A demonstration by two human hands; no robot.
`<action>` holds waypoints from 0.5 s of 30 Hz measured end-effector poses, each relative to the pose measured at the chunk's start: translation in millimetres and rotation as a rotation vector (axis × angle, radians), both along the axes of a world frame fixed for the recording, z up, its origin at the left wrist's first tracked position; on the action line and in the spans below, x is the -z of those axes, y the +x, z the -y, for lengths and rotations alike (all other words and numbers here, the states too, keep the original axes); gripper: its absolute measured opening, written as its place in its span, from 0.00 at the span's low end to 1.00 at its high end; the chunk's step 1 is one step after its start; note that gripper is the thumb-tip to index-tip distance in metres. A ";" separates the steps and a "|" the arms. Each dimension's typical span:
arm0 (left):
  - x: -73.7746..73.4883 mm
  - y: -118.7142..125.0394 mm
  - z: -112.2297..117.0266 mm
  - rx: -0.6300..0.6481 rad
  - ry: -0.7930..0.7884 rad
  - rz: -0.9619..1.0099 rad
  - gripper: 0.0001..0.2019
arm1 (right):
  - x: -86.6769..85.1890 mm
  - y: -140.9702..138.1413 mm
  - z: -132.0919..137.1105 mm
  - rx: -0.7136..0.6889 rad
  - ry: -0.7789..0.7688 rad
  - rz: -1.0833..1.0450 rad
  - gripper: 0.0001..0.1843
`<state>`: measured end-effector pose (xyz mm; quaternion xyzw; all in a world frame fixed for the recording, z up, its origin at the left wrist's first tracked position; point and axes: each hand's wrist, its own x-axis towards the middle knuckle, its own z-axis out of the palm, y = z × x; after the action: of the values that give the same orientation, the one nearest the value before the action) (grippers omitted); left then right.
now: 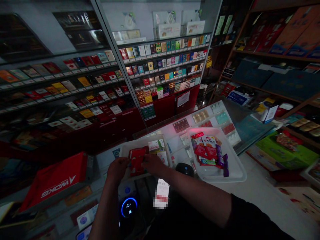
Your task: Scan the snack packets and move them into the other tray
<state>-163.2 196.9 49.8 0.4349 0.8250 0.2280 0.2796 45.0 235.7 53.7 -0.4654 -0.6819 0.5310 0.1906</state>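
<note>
Both my hands grip a red packet (pixel 136 160) over a white tray (pixel 125 150) on the glass counter. My left hand (pixel 117 168) holds the packet's left edge and my right hand (pixel 152 163) holds its right edge, fingers closed on it. A green-and-white packet (pixel 156 146) and another white one lie in the same tray behind the red packet. A second white tray (pixel 232 166) to the right holds several red snack packets (pixel 206 148) and a purple bar (pixel 224 161).
A black barcode scanner (pixel 184 169) sits between the trays, glowing red on the counter. A device with a blue ring light (pixel 129 206) and a small receipt (pixel 162 193) lie near me. A red box (pixel 55 181) stands at left. Shelves of cigarette packs (pixel 162 63) fill the back wall.
</note>
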 end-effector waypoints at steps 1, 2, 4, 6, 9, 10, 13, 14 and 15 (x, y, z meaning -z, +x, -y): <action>0.6 1.7 -0.2 0.010 0.002 -0.008 0.19 | -1.9 2.2 0.1 0.003 0.004 0.036 0.06; 0.1 4.9 -0.9 0.021 0.001 -0.014 0.20 | -4.2 5.2 0.1 0.008 0.010 0.064 0.05; -4.4 16.1 -3.8 0.047 0.002 -0.014 0.22 | -9.2 13.3 -0.8 0.020 0.026 0.083 0.04; -12.7 32.6 -8.3 0.080 0.015 -0.014 0.22 | -13.5 24.9 -2.5 0.047 0.049 0.048 0.04; -27.9 63.6 -17.0 0.144 0.066 -0.020 0.22 | -17.1 50.1 -6.0 0.109 0.075 -0.047 0.07; -32.7 74.9 -20.1 0.170 0.081 -0.017 0.22 | -17.8 60.7 -7.1 0.144 0.078 -0.076 0.07; -42.9 109.3 -28.8 0.217 0.106 0.016 0.20 | -19.0 98.0 -9.6 0.291 0.038 -0.115 0.10; -44.8 120.7 -31.5 0.230 0.112 0.037 0.20 | -18.9 111.8 -10.0 0.338 0.013 -0.129 0.10; -46.1 132.1 -34.0 0.247 0.117 0.061 0.19 | -18.5 126.0 -10.2 0.367 -0.006 -0.155 0.11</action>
<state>-31.1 230.9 96.0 0.5418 0.7415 0.2527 0.3046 171.0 245.8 72.2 -0.5403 -0.5674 0.5236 0.3347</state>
